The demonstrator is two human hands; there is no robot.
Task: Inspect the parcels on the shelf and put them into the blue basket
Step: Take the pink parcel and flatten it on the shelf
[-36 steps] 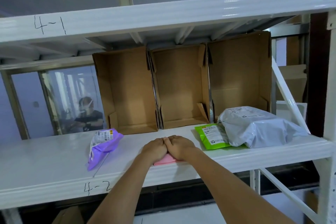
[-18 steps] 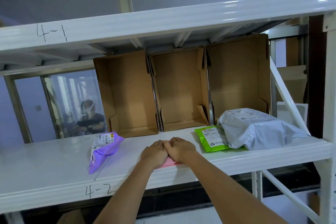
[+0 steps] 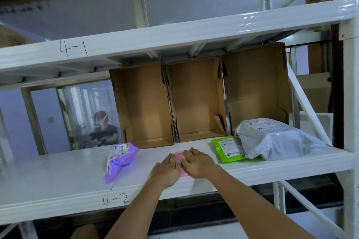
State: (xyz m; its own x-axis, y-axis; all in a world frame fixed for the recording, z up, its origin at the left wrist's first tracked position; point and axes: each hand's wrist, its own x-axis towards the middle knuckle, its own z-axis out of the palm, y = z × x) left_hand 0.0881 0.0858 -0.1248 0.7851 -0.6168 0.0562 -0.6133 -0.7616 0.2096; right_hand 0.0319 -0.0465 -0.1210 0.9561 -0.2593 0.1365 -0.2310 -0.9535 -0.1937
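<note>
A flat pink parcel point(image 3: 179, 156) lies on the white shelf point(image 3: 58, 176) marked 4-2, mostly covered by my hands. My left hand point(image 3: 166, 169) and my right hand point(image 3: 198, 163) lie side by side on it with fingers stretched flat. A purple parcel point(image 3: 120, 161) with a white label lies to the left. At the right lies a green parcel point(image 3: 228, 148), its right edge tucked under a large grey poly-bag parcel point(image 3: 275, 138). The blue basket is out of view.
Three open cardboard boxes point(image 3: 196, 101) stand on their sides at the back of the shelf. The shelf beam above is marked 4-1 point(image 3: 174, 35). A white upright and diagonal brace point(image 3: 308, 110) stand at the right. A person sits behind glass at the left point(image 3: 103, 132).
My fingers have uncurled from loose fists to lie flat on the pink parcel, showing more of it between the hands. The view has shifted slightly.
</note>
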